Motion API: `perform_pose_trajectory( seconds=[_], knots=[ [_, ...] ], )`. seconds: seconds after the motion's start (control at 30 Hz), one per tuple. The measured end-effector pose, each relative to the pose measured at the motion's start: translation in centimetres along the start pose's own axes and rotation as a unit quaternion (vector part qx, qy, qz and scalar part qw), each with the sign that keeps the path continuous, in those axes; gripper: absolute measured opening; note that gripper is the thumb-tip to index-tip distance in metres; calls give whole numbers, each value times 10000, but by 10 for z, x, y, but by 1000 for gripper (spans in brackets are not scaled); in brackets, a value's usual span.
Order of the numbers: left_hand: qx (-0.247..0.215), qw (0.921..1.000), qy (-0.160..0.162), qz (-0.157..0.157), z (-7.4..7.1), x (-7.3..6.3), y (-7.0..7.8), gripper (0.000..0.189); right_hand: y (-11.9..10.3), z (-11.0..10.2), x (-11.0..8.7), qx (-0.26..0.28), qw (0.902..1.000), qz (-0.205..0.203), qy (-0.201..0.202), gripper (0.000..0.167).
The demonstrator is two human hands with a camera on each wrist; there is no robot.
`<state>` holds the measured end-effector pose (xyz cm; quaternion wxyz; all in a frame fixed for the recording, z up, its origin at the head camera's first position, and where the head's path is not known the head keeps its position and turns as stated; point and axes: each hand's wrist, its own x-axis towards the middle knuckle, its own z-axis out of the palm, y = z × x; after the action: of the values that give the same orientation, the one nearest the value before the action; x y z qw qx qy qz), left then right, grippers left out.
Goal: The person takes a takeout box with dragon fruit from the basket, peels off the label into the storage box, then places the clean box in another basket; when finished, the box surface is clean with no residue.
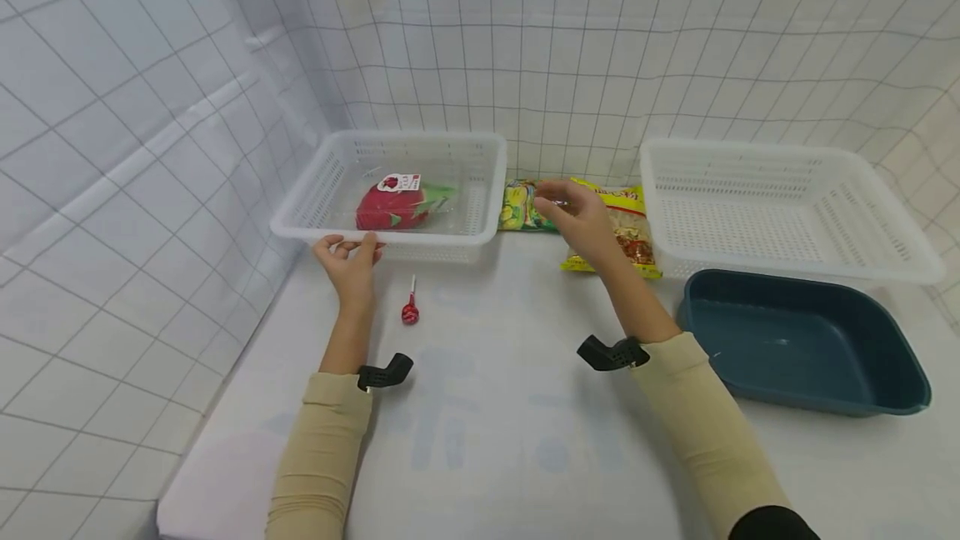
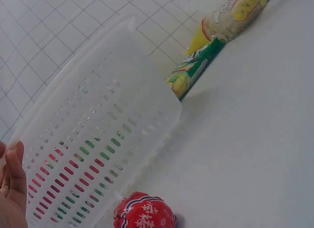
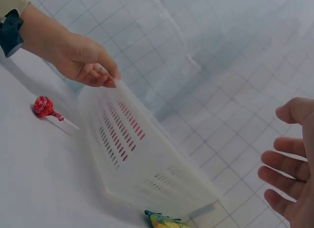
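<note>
My left hand point(image 1: 351, 269) pinches the front rim of a white perforated basket point(image 1: 442, 239) between thumb and fingers. Inside that basket lies a red dragon fruit point(image 1: 390, 207) in a clear plastic box with a label. A red-wrapped lollipop point(image 1: 410, 312) rests on the table just in front, its stick toward the basket. My right hand point(image 1: 581, 219) hovers over the gap right of the basket, fingers parted and holding nothing, as the right wrist view point(image 3: 292, 174) shows. Beneath and beside it are a green-and-yellow packet point(image 1: 514, 205) and a yellow-edged clear bag point(image 1: 636, 232), partly covered by the hand.
At the right stands a second white basket point(image 1: 795, 269) with nothing visible in it. A dark teal tub point(image 1: 795, 348) sits before it, close to my right forearm. Grid-patterned sheeting point(image 1: 480, 40) rises behind and on the left of the white table point(image 1: 495, 407).
</note>
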<state>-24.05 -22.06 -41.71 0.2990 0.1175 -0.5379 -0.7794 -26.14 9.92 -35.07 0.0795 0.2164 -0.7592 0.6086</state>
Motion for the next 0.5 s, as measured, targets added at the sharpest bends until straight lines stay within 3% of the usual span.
perform_pose_trajectory(
  seconds=[0.17, 0.33, 0.5],
  knots=[
    [188, 9997, 52, 140, 1, 1, -1, 44, -10, 13, 16, 86, 9995, 183, -262, 38],
    [435, 9987, -36, 267, -1, 1, -3, 42, -24, 26, 32, 387, 9961, 679, -420, 39],
    [366, 9983, -89, 435, 0, 2, -4, 37, -32, 38, 50, 388, 9931, 998, -478, 33]
  ],
)
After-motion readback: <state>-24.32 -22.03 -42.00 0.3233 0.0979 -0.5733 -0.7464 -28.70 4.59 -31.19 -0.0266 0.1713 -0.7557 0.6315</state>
